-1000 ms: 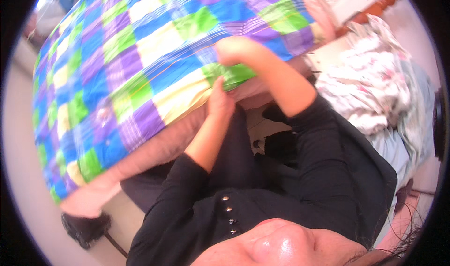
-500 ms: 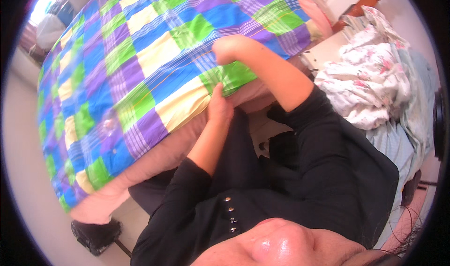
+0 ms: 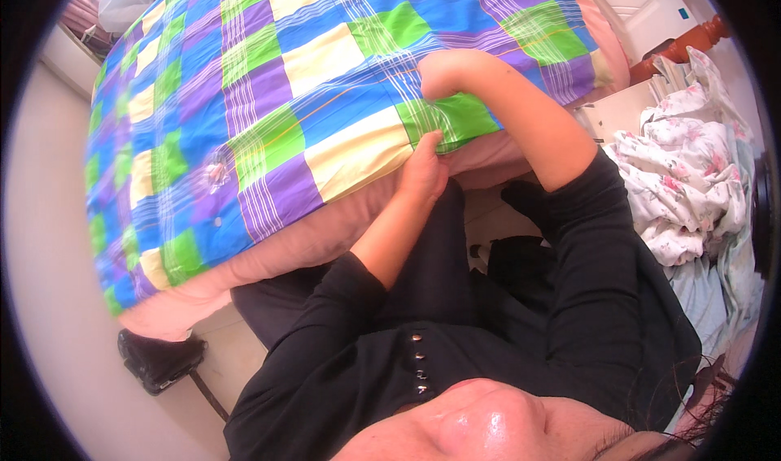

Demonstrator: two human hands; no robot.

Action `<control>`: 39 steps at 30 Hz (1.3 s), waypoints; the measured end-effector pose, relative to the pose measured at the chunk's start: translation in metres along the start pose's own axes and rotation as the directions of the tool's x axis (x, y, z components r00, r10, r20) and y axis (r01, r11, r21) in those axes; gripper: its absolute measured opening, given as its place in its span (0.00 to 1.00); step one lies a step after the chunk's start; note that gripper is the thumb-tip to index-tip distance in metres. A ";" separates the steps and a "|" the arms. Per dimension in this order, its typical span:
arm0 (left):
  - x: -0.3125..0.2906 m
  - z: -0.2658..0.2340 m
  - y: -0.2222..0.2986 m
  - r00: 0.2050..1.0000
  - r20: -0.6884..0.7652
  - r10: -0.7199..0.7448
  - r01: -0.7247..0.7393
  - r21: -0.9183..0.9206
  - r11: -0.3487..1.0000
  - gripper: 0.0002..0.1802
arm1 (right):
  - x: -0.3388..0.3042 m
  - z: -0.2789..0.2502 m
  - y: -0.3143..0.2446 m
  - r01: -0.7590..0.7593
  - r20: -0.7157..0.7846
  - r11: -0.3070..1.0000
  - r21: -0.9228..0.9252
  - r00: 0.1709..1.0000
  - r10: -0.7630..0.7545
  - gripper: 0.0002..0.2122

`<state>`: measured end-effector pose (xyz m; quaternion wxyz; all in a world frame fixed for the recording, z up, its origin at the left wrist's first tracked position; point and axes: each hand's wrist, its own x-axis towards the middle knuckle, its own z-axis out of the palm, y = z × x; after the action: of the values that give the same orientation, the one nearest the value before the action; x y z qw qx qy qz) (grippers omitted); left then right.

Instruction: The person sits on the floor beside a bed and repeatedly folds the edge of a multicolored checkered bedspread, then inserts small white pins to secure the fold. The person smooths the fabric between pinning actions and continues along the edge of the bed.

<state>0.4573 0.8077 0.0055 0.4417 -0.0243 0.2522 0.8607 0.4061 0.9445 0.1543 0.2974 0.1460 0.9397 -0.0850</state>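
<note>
A checked bed sheet [image 3: 342, 111] in blue, green, purple and cream lies spread over a thick pink quilt [image 3: 281, 254], whose near edge sticks out below it. My left hand [image 3: 423, 172] grips the near edge of the sheet, thumb on top and the other fingers hidden underneath. Just beyond it, my right hand [image 3: 443, 75] rests on the sheet with its wrist sharply bent. The back of that hand hides its fingers, so their grip does not show.
At the right a crumpled white flowered cloth [image 3: 679, 184] lies over pale blue fabric [image 3: 704, 290]. A dark long-handled thing [image 3: 159, 359] stands on the floor at lower left. A small shiny thing [image 3: 215, 172] sits on the sheet. Brown turned wood [image 3: 691, 42] shows at far right.
The whole view has shifted, so the bed and both hands sit farther right. Both hands keep nearly the same places on the sheet.
</note>
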 end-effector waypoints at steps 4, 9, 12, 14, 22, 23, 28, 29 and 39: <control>-0.002 -0.001 0.003 1.000 0.007 -0.013 0.013 -0.014 1.000 0.20 | 0.004 0.005 -0.003 0.021 0.014 1.000 0.003 1.000 -0.021 0.17; -0.002 -0.007 0.001 0.999 -0.018 -0.036 0.036 -0.011 0.999 0.20 | 0.026 0.031 0.003 0.095 -0.071 0.995 -0.008 0.993 -0.095 0.18; 0.000 -0.010 -0.003 0.998 0.015 -0.062 0.061 0.012 0.998 0.20 | 0.034 0.040 0.017 0.130 -0.140 0.988 0.088 0.983 -0.117 0.16; 0.000 -0.010 -0.005 0.998 0.008 -0.057 0.057 0.007 0.998 0.22 | 0.032 0.044 0.026 0.170 -0.200 0.972 0.160 0.970 -0.136 0.15; 0.003 -0.012 -0.018 0.994 -0.105 0.016 -0.006 0.096 0.995 0.21 | 0.018 0.043 0.039 0.303 -0.258 0.938 0.170 0.932 -0.254 0.10; 0.003 -0.016 -0.019 0.992 -0.123 0.000 0.015 0.127 0.992 0.21 | 0.017 0.044 0.038 0.317 -0.285 0.942 0.110 0.918 -0.276 0.09; 0.005 -0.026 -0.024 0.977 -0.212 -0.019 0.060 0.190 0.980 0.21 | 0.017 0.041 0.045 0.318 -0.251 0.939 0.129 0.927 -0.279 0.08; 0.006 -0.026 -0.025 0.975 -0.220 -0.034 0.074 0.176 0.982 0.21 | 0.015 0.038 0.050 0.292 -0.233 0.944 0.153 0.939 -0.253 0.09; 0.004 -0.029 -0.012 0.991 -0.073 -0.113 0.114 -0.001 0.994 0.18 | -0.025 0.010 0.054 0.220 -0.183 0.926 0.306 0.968 -0.170 0.11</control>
<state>0.4589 0.8038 -0.0257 0.4805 -0.0694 0.2675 0.8323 0.4489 0.9873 0.1572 0.1863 0.1045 0.9428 -0.2560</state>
